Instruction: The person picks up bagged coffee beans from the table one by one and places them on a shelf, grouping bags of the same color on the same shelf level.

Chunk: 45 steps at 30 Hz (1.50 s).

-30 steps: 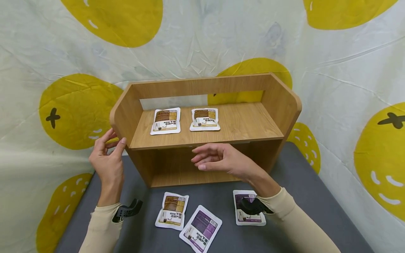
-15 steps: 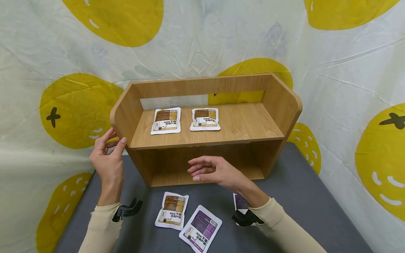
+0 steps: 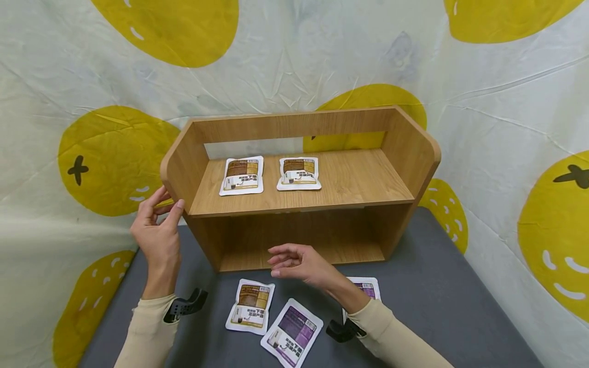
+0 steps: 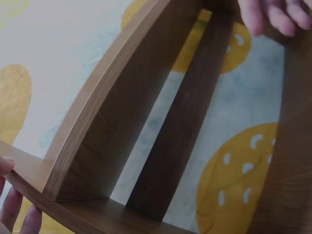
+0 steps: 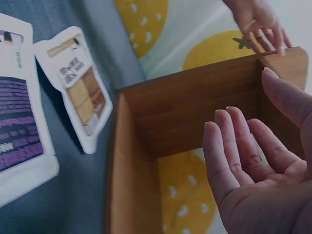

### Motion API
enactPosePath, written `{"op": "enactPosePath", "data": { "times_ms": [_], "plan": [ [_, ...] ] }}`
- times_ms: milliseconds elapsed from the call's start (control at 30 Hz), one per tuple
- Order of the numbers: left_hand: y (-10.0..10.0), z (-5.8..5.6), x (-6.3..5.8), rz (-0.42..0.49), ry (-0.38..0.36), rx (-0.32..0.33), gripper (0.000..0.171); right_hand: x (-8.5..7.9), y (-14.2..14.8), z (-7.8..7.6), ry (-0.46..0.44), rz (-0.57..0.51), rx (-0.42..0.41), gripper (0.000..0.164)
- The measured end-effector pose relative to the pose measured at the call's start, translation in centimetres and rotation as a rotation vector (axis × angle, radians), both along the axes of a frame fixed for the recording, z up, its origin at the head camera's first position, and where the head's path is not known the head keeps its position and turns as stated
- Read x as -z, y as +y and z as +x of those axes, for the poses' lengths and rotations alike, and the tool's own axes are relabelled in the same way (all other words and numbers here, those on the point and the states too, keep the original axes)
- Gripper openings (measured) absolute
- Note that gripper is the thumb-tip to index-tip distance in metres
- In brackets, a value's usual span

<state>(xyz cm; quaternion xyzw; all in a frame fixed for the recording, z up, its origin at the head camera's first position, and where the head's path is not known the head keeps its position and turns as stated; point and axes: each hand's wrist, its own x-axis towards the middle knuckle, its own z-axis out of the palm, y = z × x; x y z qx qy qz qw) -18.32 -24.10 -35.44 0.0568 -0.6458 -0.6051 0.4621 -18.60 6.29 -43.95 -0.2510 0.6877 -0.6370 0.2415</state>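
Observation:
A two-tier wooden shelf [image 3: 349, 176] stands on the dark table. My left hand [image 3: 158, 232] grips the front edge of its left side panel, thumb on one face and fingers behind, as the left wrist view also shows. My right hand [image 3: 301, 263] hovers in front of the lower compartment, fingers loosely bent, with nothing in it. Below it on the table lie a brown-and-white pouch [image 3: 250, 306] and a purple-and-white pouch [image 3: 293, 332], side by side. A second purple pouch [image 3: 365, 286] is partly hidden by the right forearm.
Two brown-and-white pouches lie on the upper tier, a left one [image 3: 242, 176] and a middle one [image 3: 299, 174]. Behind the shelf hangs a pale curtain [image 3: 276, 66] with yellow fruit prints. The shelf's right side panel [image 3: 409, 148] rises at the right.
My right hand has moved down and slightly left, from the upper tier's front edge to the bottom of the lower compartment. The left hand and the pouches have stayed in place.

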Motion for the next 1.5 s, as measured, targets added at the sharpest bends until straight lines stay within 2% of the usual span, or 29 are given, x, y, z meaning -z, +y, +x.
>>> {"op": "enactPosePath", "data": {
  "times_ms": [400,700,1133,1300,1500],
  "plan": [
    [0.0,0.0,0.1,-0.009,0.002,-0.007,0.041,3.6,-1.5,0.1,-0.085,-0.074,0.048,0.051],
    [0.0,0.0,0.1,-0.003,-0.008,-0.005,0.041,6.4,-2.9,0.4,-0.080,-0.033,0.094,0.056],
    [0.0,-0.1,0.0,-0.002,0.003,0.003,0.040,9.0,-4.6,0.9,0.054,0.051,0.143,0.052],
    [0.0,-0.1,0.0,0.005,0.011,0.014,0.040,9.4,-5.6,1.2,0.141,0.195,0.178,0.052],
    [0.0,-0.1,0.1,0.002,-0.004,-0.005,0.040,9.6,-6.8,1.8,0.336,0.426,0.214,0.056]
  ]
}}
